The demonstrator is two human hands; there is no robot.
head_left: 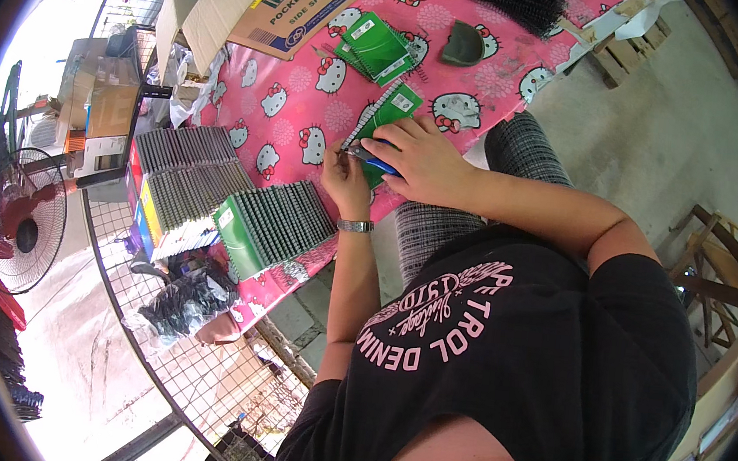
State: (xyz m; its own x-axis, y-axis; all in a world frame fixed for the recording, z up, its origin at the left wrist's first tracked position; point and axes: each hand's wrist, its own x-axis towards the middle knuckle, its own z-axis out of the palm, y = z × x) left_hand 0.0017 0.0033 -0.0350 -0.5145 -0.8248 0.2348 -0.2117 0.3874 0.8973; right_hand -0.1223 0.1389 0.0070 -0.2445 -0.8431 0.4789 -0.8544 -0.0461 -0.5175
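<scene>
A green spiral notebook (395,103) lies on the pink tablecloth with its coil edge toward the left. My left hand (346,181), a watch on its wrist, is closed, its fingertips pinching the notebook's lower corner at the coil end. In my right hand (428,161) are small pliers (379,158) with blue handles; their jaws touch or nearly touch that same coil end. The right fingers rest partly over the cover. Just beyond lie more green notebooks (378,47), overlapping. Whether the jaws grip the wire is too small to tell.
Stacked spiral notebooks (273,222) stand at the left table edge, beside a taller stack (189,175). Behind is an open cardboard box (296,9). A dark green curved piece (463,45) and black coils (521,0) lie farther off. A fan (29,223) stands left.
</scene>
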